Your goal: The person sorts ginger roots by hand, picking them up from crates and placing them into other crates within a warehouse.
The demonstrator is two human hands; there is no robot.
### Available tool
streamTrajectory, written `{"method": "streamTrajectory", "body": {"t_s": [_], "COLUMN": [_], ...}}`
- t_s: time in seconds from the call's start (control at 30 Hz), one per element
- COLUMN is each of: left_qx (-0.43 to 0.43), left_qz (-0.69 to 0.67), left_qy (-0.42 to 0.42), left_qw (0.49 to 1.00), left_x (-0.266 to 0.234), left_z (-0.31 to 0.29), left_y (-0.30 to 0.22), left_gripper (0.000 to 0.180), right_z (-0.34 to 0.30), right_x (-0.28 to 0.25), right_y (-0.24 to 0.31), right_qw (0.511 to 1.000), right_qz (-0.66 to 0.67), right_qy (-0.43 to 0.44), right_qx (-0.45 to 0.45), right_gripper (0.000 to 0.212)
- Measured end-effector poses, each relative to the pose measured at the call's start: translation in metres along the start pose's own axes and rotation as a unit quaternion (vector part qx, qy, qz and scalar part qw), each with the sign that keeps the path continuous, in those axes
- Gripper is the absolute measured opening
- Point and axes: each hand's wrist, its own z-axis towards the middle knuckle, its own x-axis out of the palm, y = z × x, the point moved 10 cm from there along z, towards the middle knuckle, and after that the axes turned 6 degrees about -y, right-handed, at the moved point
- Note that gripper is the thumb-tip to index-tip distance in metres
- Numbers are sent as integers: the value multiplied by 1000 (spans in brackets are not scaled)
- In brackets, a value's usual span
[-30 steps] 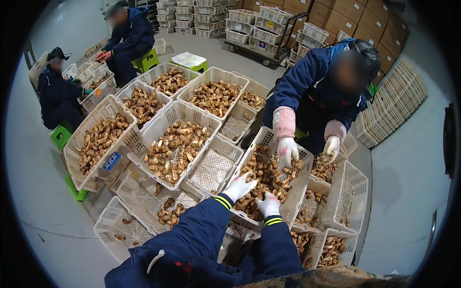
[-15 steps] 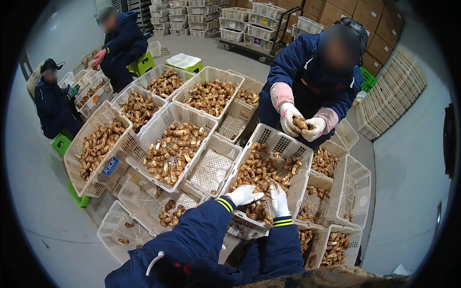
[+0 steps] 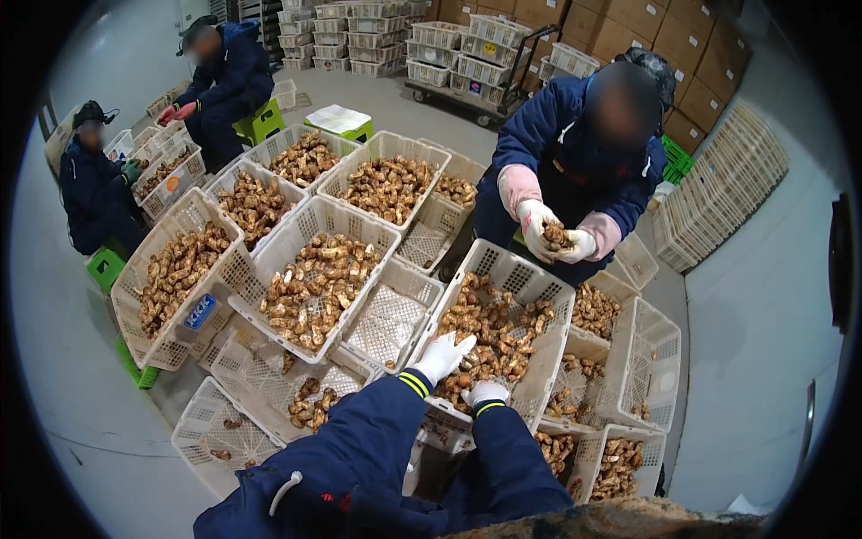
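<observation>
In front of me is a white plastic crate (image 3: 559, 334) holding many brown and cream mushrooms (image 3: 489, 337). My left hand (image 3: 442, 357), in a white glove, reaches over its near left side with fingers apart, close to the mushrooms, and nothing shows in its grip. The white-gloved right hand (image 3: 487, 393) is low at the crate's near end, beside the mushrooms; its fingers are bent and partly hidden, so a hold cannot be made out. Across the crate, a co-worker's gloved hands (image 3: 537, 225) hold a cluster of mushrooms (image 3: 556, 237).
Left of my crate stand an unfilled crate (image 3: 388, 316) and a raised crate (image 3: 393, 235) of mushrooms. More part-filled crates (image 3: 620, 463) lie to the right. Two other people sit at the far left. Stacked crates (image 3: 723, 184), a loaded trolley (image 3: 458, 94) and cardboard boxes (image 3: 696, 54) stand farther back.
My hands have moved apart: the left is back and to the left, the right lower and nearer me. The co-worker's hands have turned the mushrooms, and the view has shifted slightly.
</observation>
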Motion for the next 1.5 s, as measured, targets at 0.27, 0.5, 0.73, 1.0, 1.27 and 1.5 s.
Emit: {"method": "streamTrajectory", "body": {"t_s": [0.27,0.5,0.73,1.0,1.27,1.5], "left_qx": [-52,-89,29,-110,-28,-19], "left_qz": [-1,-101,-48,-184,-127,-40], "left_qy": [38,35,79,-15,-83,-162], "left_qw": [998,990,995,977,988,986], "left_x": [-14,13,19,-27,-23,-43], "left_z": [-16,8,12,-29,-5,-6], "left_y": [-35,14,25,-52,-17,-19], "left_gripper": [85,69,52,71,86,65], "right_z": [22,-21,-95,-73,-77,-101], "right_x": [-14,-73,-122,-105,-102,-128], "right_y": [-38,-54,-12,-13,-8,7], "right_qw": [972,652,586,607,757,775], "right_qz": [189,692,754,739,586,453], "right_qy": [-137,-274,-218,-178,-209,-334], "right_qx": [6,-145,-199,-232,-202,-289], "right_gripper": [64,45,44,54,47,50]}}
